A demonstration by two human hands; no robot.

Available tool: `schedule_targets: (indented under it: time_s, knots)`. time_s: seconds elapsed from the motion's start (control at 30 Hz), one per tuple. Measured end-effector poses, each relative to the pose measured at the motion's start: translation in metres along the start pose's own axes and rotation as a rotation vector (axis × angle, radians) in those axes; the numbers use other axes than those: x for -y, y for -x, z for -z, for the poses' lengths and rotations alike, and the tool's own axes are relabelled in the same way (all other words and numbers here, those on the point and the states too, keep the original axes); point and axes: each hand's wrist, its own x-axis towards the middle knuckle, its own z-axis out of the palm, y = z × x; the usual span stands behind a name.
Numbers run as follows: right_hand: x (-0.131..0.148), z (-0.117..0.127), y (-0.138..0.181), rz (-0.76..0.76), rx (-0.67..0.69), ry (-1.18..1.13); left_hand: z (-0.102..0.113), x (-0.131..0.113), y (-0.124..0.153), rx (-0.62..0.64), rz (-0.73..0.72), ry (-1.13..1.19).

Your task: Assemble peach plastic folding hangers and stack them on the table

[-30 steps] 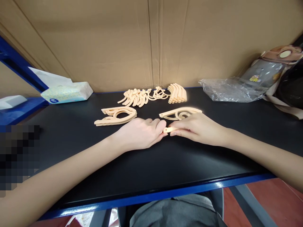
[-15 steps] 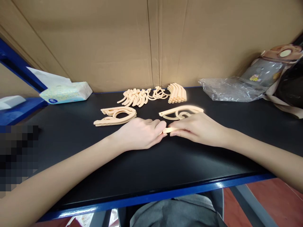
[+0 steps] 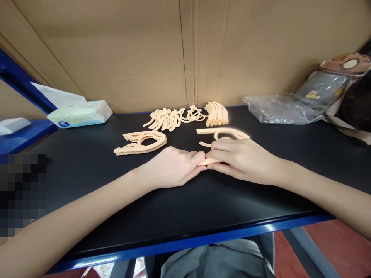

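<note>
Both hands meet at frame centre on the black table (image 3: 87, 162). My right hand (image 3: 243, 158) has just tilted the peach hanger piece (image 3: 222, 133) up toward the back, fingers pinched narrow on its near end; a moment ago it lay flatter. My left hand (image 3: 171, 166) stays closed on the same end (image 3: 210, 161). The finished stack (image 3: 140, 141) sits left of centre, the loose parts (image 3: 188, 116) behind.

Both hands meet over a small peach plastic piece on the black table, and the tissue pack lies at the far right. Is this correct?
Not quite: the tissue pack lies at the far left, as the head view shows. The rest holds: left hand and right hand meet over the peach plastic piece on the black table.
</note>
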Motion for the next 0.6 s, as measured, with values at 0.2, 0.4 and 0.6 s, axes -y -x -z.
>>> schedule_targets:
  time_s: [0.2,0.4,0.6]
  knots:
    - [-0.013,0.009,0.002,-0.002,-0.173,-0.074,-0.002,0.002,0.001,-0.023,0.044,-0.068]
    - [-0.028,0.009,0.002,-0.159,-0.209,0.031,-0.001,0.003,0.001,-0.038,0.023,-0.129]
    - [-0.029,0.001,-0.001,-0.142,-0.111,0.033,0.0,0.002,-0.001,-0.033,0.001,-0.143]
